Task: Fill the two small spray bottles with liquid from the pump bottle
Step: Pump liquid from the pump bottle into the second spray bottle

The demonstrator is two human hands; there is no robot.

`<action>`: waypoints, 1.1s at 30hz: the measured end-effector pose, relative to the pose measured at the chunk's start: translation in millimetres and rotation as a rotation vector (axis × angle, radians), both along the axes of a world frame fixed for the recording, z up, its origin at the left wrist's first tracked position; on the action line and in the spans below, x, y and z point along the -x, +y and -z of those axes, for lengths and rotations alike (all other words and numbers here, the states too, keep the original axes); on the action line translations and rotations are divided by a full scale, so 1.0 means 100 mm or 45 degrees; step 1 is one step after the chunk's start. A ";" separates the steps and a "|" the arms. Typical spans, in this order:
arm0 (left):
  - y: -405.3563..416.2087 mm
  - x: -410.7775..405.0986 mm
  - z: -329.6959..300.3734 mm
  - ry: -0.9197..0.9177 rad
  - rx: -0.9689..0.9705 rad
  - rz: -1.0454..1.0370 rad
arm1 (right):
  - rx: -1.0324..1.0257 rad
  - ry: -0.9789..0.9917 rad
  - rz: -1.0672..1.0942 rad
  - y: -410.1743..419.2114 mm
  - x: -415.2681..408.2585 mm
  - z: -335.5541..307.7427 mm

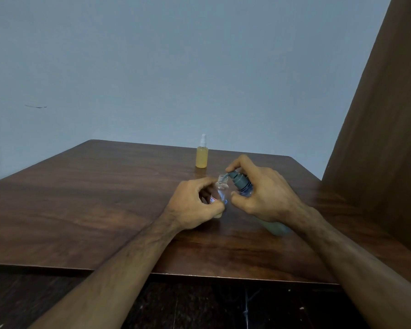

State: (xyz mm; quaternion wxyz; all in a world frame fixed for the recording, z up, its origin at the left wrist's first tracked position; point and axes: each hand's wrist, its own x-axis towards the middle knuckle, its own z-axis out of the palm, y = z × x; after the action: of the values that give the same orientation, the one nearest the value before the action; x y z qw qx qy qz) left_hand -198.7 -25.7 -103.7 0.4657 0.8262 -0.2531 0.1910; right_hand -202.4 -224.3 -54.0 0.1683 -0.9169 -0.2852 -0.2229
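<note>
At frame centre on the wooden worktop [105, 198], the left hand [192, 205] grips a clear spray bottle [220, 193], the right hand [261, 195] clasps the tilted pump bottle [243, 186], its spout at the mouth; a yellow-filled spray bottle [202, 157] stands behind, apart.

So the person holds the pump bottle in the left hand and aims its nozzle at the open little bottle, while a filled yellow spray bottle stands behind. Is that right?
Not quite: the head view shows the pump bottle in the right hand. The left hand holds the open small bottle. The rest stands: the nozzle points at its mouth, and the filled yellow spray bottle stands behind.
</note>
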 end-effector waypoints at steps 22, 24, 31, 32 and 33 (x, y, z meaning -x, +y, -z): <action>0.01 0.02 -0.01 0.004 0.027 -0.002 | 0.004 -0.041 0.059 -0.02 -0.01 0.02; 0.00 0.02 -0.01 0.012 0.033 -0.001 | 0.004 -0.034 0.054 -0.01 0.00 0.02; 0.00 0.01 0.01 0.006 0.036 -0.001 | -0.015 -0.073 0.066 0.01 0.00 0.03; 0.00 0.01 0.01 0.007 0.040 -0.005 | -0.021 -0.074 0.066 0.00 0.01 0.03; 0.00 0.00 0.01 0.008 0.038 -0.008 | -0.021 -0.073 0.067 0.00 0.01 0.03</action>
State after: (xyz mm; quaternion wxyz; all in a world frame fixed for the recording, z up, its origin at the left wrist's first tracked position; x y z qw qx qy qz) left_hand -198.9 -25.5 -104.8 0.4782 0.8206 -0.2459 0.1936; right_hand -202.9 -224.7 -56.9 0.1617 -0.9158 -0.2640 -0.2558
